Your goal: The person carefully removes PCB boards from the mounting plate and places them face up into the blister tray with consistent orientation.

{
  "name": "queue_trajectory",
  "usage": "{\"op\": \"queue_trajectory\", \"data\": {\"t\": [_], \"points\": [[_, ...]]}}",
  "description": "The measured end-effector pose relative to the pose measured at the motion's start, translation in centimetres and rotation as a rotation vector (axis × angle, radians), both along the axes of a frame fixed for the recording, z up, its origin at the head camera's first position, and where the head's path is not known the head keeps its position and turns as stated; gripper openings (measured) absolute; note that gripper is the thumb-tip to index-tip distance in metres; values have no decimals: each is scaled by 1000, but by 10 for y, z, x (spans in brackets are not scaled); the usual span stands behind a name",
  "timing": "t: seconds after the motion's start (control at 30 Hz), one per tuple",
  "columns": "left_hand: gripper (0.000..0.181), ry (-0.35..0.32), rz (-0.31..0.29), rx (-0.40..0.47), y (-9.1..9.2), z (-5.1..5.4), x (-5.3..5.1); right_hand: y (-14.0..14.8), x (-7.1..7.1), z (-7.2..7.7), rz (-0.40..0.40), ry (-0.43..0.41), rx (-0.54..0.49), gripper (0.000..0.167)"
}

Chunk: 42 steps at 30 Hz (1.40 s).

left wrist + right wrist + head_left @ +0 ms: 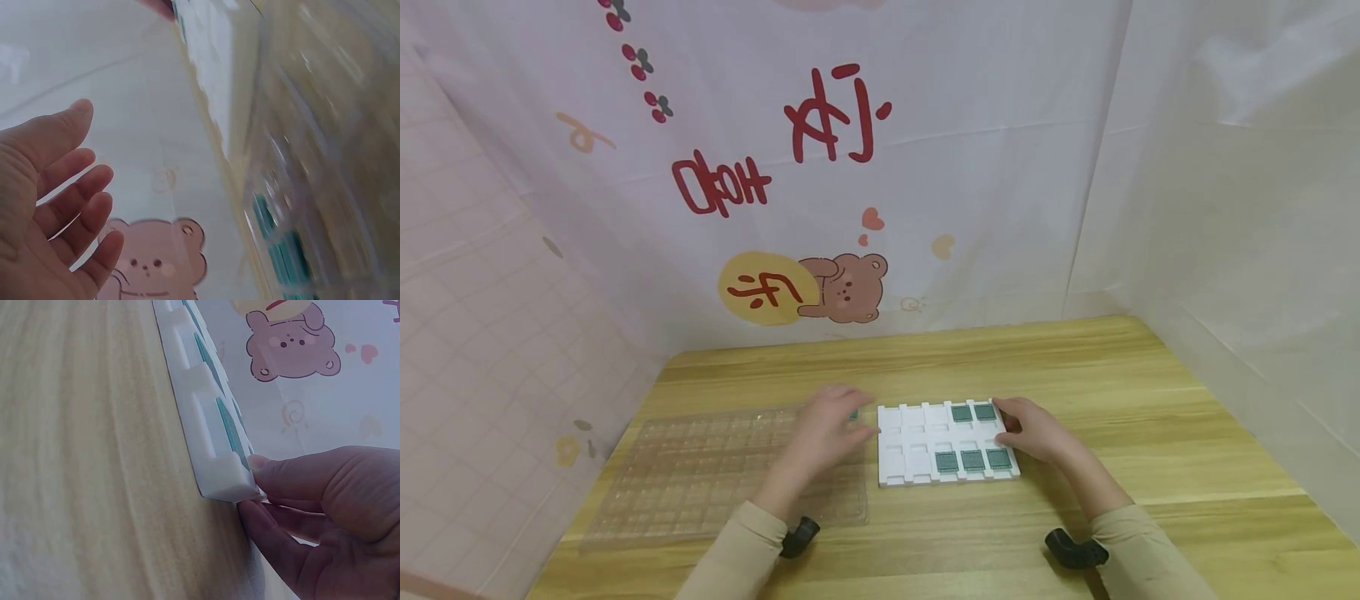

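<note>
Five green chips (973, 461) sit in the white tray (892, 461) on the wooden table (940, 542), two in its far row, three in its near row. Our right hand (1037, 430) pinches that tray's right end. Our left hand (824, 433), fingers loosely parted and holding nothing, hovers over the clear tray (700, 475), where we see more green.

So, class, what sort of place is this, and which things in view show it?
Probably a small screened-off work corner: a wooden table with pale sheets along its back and sides, and on it a white tray holding small green squares.
</note>
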State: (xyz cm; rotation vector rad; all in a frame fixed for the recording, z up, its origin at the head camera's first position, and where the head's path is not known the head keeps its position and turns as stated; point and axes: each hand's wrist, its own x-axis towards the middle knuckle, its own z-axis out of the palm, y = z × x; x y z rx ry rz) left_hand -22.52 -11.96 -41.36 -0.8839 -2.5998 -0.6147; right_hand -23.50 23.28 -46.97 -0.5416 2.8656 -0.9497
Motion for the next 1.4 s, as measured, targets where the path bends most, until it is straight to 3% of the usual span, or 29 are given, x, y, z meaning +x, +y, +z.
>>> {"op": "queue_trajectory", "data": {"t": [0.2,0.43,0.6,0.83,1.13,1.4], "points": [[41,86,-39,-15,20,6,6,1,-1,1,-4,-11,-7,63],[42,190,-107,-33,41,2,7,2,-3,2,10,5,9,63],[44,162,-121,-88,56,0,9,2,-3,2,6,1,3,62],[46,123,-92,-207,76,-8,12,2,-3,2,12,1,1,63],[42,87,-91,-298,92,-19,13,1,-3,2,0,-17,-21,62],[42,42,-54,-379,104,-25,15,1,-2,3,5,-30,-37,61]]}}
